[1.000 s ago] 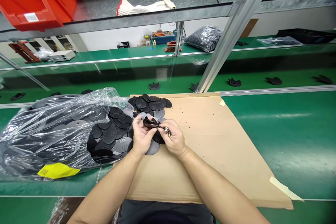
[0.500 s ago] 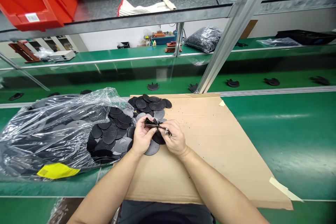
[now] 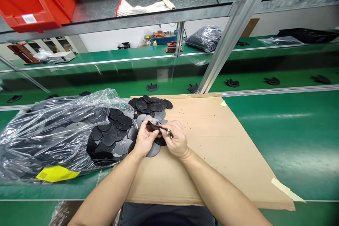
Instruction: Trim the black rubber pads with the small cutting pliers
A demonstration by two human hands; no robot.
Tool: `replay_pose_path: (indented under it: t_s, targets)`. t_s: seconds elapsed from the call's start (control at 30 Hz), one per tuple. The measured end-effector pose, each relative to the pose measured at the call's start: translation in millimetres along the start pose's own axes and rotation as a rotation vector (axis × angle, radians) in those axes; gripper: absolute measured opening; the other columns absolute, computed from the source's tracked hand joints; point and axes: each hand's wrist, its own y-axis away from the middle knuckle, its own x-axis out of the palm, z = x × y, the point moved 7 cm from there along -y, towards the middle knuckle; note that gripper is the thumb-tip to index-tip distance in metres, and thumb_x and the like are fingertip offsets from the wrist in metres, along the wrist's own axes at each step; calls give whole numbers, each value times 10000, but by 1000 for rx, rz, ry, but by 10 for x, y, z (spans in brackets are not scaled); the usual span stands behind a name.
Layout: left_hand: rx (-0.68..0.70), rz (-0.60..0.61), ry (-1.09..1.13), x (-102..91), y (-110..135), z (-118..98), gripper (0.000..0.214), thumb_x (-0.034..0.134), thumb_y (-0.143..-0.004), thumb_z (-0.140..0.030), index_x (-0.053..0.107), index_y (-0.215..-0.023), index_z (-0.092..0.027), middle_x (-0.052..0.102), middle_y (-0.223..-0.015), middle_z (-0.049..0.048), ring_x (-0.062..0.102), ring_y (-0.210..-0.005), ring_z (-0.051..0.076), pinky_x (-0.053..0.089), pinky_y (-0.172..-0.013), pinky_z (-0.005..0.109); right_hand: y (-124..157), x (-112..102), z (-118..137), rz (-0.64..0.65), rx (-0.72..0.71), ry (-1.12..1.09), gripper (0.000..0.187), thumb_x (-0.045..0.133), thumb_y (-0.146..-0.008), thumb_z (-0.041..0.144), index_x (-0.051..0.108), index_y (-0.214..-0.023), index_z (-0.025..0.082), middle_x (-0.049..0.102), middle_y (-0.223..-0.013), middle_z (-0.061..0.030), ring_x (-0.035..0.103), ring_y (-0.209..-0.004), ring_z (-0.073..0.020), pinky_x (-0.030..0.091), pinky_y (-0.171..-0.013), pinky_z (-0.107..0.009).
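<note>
My left hand (image 3: 144,140) grips a thin black plastic disc (image 3: 153,126), tilted so it shows nearly edge-on. Against its right side is my right hand (image 3: 176,139), closed, with a small shiny brass-coloured metal tool (image 3: 169,134) between the fingers; its kind and its working end are hidden. Beneath and beyond the hands lie black discs (image 3: 158,106) in a loose pile on a sheet of cardboard (image 3: 212,155). More discs (image 3: 109,136) spill from the mouth of a clear plastic bag (image 3: 53,127) on the left.
Behind the cardboard, a green conveyor belt (image 3: 174,77) carries spaced black parts (image 3: 233,83). A slanted metal post (image 3: 225,39) rises at the right. Overhead, a shelf holds a red bin (image 3: 50,7) and a white glove (image 3: 144,9). Dark specks dot the cardboard.
The disc has turned slightly between my hands, which stay in nearly the same place. The whole view has shifted a little. The bag and piles look unchanged.
</note>
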Motion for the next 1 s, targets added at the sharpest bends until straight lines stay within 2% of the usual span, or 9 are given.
replay_pose_path:
  t_s: [0.1,0.17,0.23,0.3,0.37,0.43,0.7,1.0]
  targets:
    - [94,-67,-130,-71,3,-43,410,729,-737,-278,498,-1070,-216,596,-985,32,620,-817,145,552,-674,268,25,5,-236,-50,256,-174,118,594,-871,281,641,-944,201,667,-869,-51,622,-791,-188,509,-744,-339]
    - [204,-84,-237,-102,11,-98,329,714,-749,-248,535,-1021,-205,596,-995,39,621,-850,151,549,-711,273,38,25,-336,-54,356,-251,141,594,-871,309,629,-943,193,663,-847,-41,622,-753,-172,514,-696,-307]
    - [372,-80,-371,-108,41,-196,244,697,-757,-203,569,-964,-194,603,-1029,57,614,-963,181,533,-831,323,23,10,-327,-65,323,-233,139,594,-868,304,632,-940,191,650,-893,-54,618,-818,-181,516,-740,-319]
    - [559,-94,-540,-102,101,-315,177,671,-759,-148,596,-915,-186,602,-1079,76,595,-1044,201,500,-917,367,5,-16,-252,-74,225,-176,137,593,-866,273,641,-969,197,623,-970,-75,603,-909,-197,507,-811,-348]
    - [700,-117,-703,-88,166,-411,173,636,-755,-92,612,-902,-181,602,-1114,89,599,-1043,201,498,-924,383,6,-9,-186,-50,150,-142,180,584,-870,241,639,-1039,208,607,-1020,-85,593,-953,-205,502,-847,-367]
    - [781,-134,-813,-77,212,-477,211,592,-749,-48,619,-912,-178,613,-1127,95,612,-1027,196,508,-911,388,21,24,-160,-4,116,-124,239,568,-878,217,622,-1110,220,617,-1044,-86,596,-967,-209,501,-864,-379]
    - [915,-146,-983,-14,297,-565,315,543,-687,8,652,-908,-188,649,-1107,79,611,-1017,207,514,-889,406,61,100,-254,51,126,-89,356,526,-846,134,604,-1181,225,646,-1102,-75,612,-1011,-207,491,-927,-386]
    - [971,-149,-1065,58,336,-597,261,545,-725,-23,663,-886,-191,657,-1071,82,613,-986,214,523,-859,414,69,108,-287,56,124,-55,418,502,-799,95,605,-1181,228,652,-1106,-64,612,-1026,-201,490,-942,-376]
